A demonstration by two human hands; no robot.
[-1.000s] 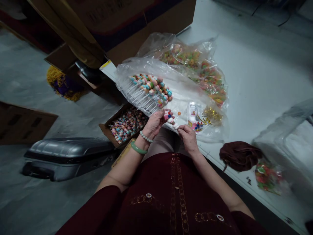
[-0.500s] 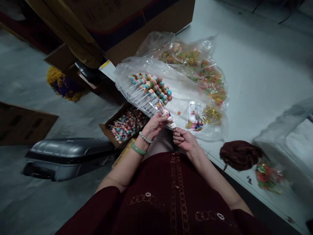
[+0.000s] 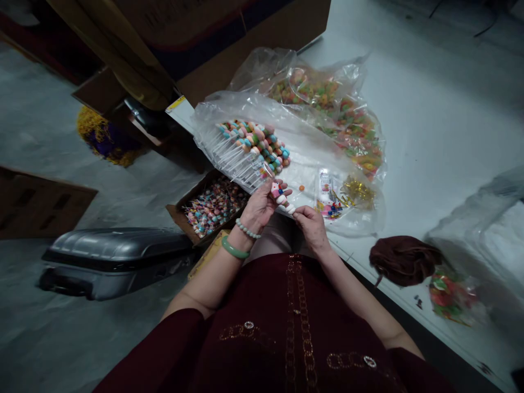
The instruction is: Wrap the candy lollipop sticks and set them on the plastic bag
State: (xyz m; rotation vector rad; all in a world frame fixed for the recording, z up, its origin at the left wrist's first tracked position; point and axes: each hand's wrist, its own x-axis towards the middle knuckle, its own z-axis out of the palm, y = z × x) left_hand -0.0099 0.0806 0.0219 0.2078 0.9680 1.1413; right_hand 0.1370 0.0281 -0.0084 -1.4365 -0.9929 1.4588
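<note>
The fingers of the left hand curl closed around a candy stick, which has a small pink figure and white pieces on it. The thumb and fingertips of the right hand pinch the white end of the same stick, so the stick sits between the two hands, just above the person's lap. A thin clear stick or strip rises past the left fingers, but it is too fine to read clearly.

On the left wrist are a pale bead bracelet and a green bangle. Just beyond the hands, a clear plastic sheet holds a neat bunch of colorful candy sticks, a small orange candy, a small packet and a tangle of gold ties. Behind that lies a bag of mixed candy.

To the left of the hands sits an open box of lollipops, with a gray suitcase farther out. To the right, a dark red cloth bundle rests beside a small candy bag on a pale surface. A large cardboard box stands at the top. The person wears a dark red top with gold chain patterns.
</note>
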